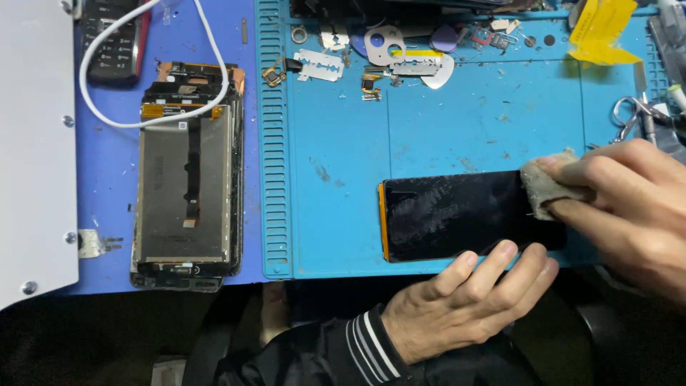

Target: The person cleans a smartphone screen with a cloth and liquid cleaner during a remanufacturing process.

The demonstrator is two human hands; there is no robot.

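Beige and worn, a small cloth pad (549, 187) is pinched between the thumb and fingers of the right hand (629, 207), which presses it onto the right end of a dark phone screen (457, 214). The left hand (464, 300), fingers curled and held together, holds nothing; its fingertips bear on the near long edge of the screen. The screen lies flat, lengthwise, at the front of a blue repair mat (343, 143) on the bench, its glass streaked with smears. It looks thin, stiff, slick and easily cracked, so it is best held by its long edges, not the face. Farther left lies an opened phone (187, 193) with a white cable (214, 64) looped over it; razor blades (321, 66) and scissors (632, 114) lie along the back.
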